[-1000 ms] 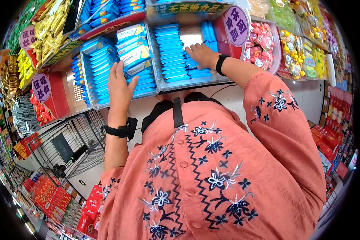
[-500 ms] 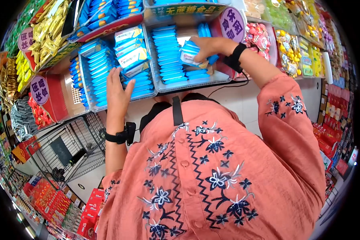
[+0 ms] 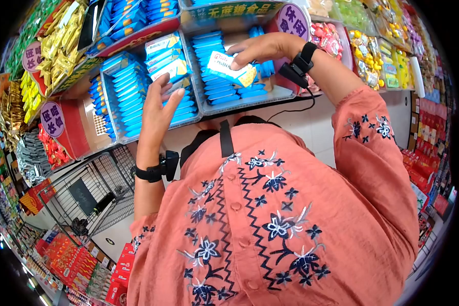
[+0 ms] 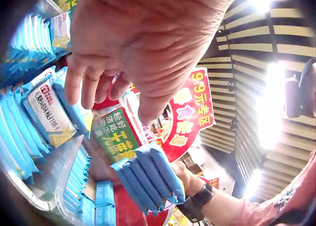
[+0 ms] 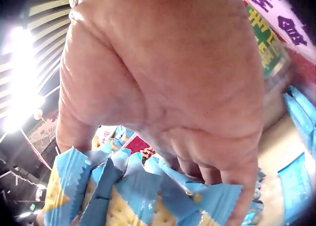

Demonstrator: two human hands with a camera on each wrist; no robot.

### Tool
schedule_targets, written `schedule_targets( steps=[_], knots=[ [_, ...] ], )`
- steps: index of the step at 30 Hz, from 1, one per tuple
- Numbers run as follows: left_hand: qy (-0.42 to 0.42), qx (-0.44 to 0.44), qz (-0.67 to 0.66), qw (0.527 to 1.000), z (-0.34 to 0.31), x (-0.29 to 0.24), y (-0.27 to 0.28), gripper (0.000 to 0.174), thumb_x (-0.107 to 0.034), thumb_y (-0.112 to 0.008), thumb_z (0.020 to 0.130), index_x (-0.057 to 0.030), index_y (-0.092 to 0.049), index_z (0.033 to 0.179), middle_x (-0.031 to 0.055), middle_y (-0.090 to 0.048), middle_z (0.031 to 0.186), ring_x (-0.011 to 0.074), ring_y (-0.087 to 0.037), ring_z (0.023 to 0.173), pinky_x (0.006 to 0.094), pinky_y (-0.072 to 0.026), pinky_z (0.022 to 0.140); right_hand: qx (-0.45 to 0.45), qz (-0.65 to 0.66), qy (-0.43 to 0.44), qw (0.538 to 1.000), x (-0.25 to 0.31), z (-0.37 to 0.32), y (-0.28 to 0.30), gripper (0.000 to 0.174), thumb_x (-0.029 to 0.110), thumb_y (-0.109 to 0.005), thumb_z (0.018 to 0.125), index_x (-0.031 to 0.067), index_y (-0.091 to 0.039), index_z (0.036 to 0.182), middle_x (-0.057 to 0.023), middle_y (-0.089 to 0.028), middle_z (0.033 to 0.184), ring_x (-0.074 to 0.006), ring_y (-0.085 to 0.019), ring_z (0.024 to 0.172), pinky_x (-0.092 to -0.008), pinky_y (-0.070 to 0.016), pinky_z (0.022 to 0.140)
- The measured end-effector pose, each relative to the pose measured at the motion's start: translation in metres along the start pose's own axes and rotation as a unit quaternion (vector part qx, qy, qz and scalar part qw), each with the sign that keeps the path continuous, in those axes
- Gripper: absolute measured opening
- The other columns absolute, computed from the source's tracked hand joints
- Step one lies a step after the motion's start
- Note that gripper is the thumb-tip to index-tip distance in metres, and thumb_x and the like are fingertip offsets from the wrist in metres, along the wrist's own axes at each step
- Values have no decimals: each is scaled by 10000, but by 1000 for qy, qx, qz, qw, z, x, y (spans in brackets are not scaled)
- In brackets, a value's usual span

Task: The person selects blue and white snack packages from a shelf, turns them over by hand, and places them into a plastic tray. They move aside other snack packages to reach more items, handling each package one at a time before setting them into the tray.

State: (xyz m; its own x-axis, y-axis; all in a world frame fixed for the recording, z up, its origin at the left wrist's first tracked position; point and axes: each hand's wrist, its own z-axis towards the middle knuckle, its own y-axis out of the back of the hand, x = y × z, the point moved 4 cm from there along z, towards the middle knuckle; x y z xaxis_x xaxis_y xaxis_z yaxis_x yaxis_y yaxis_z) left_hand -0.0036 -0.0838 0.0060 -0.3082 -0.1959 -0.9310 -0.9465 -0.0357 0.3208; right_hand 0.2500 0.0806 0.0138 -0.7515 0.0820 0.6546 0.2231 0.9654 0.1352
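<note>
My right hand (image 3: pixel 269 50) grips a row of several blue-and-white biscuit packets (image 3: pixel 223 65), raised over the right-hand bin. The left wrist view shows these packets (image 4: pixel 148 179) side by side, and in the right wrist view their crimped blue ends (image 5: pixel 136 191) stick out below the palm. My left hand (image 3: pixel 157 109) hangs over the front of the left-hand bin, fingers loosely bent and holding nothing. Close to its fingertips, loose packets (image 3: pixel 169 69) lie tilted on top of the stacked rows. The fingertips of my right hand are partly hidden behind the packets.
Both clear plastic bins (image 3: pixel 201 104) hold blue packets in rows, with a divider between them. Pink-wrapped sweets (image 3: pixel 325 43) lie to the right, gold-wrapped ones (image 3: pixel 61 43) to the left. A wire trolley (image 3: pixel 94 188) stands at the lower left. A thin cable (image 3: pixel 296 108) hangs from my right wrist.
My right hand, first down in the right-hand bin, has lifted a row of packets out and turned them leftward. My left hand has stayed by the left-hand bin, its fingers bending slightly.
</note>
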Motion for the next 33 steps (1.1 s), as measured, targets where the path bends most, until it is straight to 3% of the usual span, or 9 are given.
schedule_targets(
  steps=[9, 15, 17, 20, 21, 23, 31, 33],
  knots=[
    [45, 50, -95, 993, -8, -12, -4, 629, -303, -669, 956, 44, -425, 1420, 207, -522, 1392, 230, -577, 1187, 338, -478, 967, 54, -26, 44, 997, 22, 24, -20, 1202, 695, -755, 638, 7, -332, 1528, -248, -329, 1551, -399, -299, 1447, -537, -281, 1145],
    [69, 57, -102, 991, -25, -5, 5, 590, -282, -631, 977, 13, -413, 1439, 179, -522, 1398, 209, -568, 1189, 328, -490, 934, 68, -69, 114, 989, 54, 24, -40, 1049, 598, -750, 723, -33, -387, 1478, -246, -529, 1374, -288, -519, 1265, -363, -405, 1053],
    [80, 56, -91, 991, -36, 1, 12, 593, -274, -633, 975, 12, -407, 1443, 177, -522, 1399, 211, -561, 1209, 329, -486, 942, 60, -131, 120, 982, 70, 24, -53, 1043, 596, -755, 714, -36, -392, 1460, -236, -575, 1306, -299, -586, 1171, -352, -481, 959],
    [99, 47, -105, 988, -52, 21, 23, 662, -292, -657, 956, 18, -366, 1463, 211, -485, 1424, 239, -541, 1232, 346, -464, 991, -4, -196, 163, 967, 84, 29, -78, 1013, 537, -753, 704, -41, -374, 1445, -253, -622, 1196, -328, -651, 1034, -386, -522, 846],
    [107, 42, -109, 987, -58, 27, 27, 678, -298, -661, 953, 19, -356, 1469, 219, -474, 1431, 246, -538, 1236, 350, -459, 1000, -49, -213, 209, 953, 83, 39, -88, 972, 485, -761, 689, -46, -399, 1417, -277, -628, 1175, -375, -649, 1028, -402, -522, 833],
    [127, 26, -90, 987, -68, 39, 34, 755, -276, -716, 915, 24, -320, 1482, 243, -443, 1443, 262, -530, 1244, 365, -452, 1015, -73, -282, 217, 932, 86, 55, -105, 926, 419, -769, 671, -50, -426, 1392, -282, -629, 1132, -414, -624, 1034, -424, -520, 837],
    [109, -17, -27, 993, -71, 69, 32, 883, -301, -817, 817, 68, -338, 1460, 263, -491, 1402, 304, -564, 1211, 375, -504, 945, -208, -378, 350, 831, 99, 77, -148, 757, 321, -806, 686, -10, -531, 1309, -223, -609, 1119, -398, -587, 1058, -461, -495, 873],
    [85, -38, 111, 989, -64, 68, 31, 839, -281, -806, 823, 76, -363, 1439, 268, -506, 1375, 325, -575, 1188, 380, -503, 937, -232, -394, 373, 807, 100, 84, -154, 735, 307, -814, 692, 1, -540, 1302, -217, -605, 1133, -392, -584, 1065, -461, -488, 883]
  ],
)
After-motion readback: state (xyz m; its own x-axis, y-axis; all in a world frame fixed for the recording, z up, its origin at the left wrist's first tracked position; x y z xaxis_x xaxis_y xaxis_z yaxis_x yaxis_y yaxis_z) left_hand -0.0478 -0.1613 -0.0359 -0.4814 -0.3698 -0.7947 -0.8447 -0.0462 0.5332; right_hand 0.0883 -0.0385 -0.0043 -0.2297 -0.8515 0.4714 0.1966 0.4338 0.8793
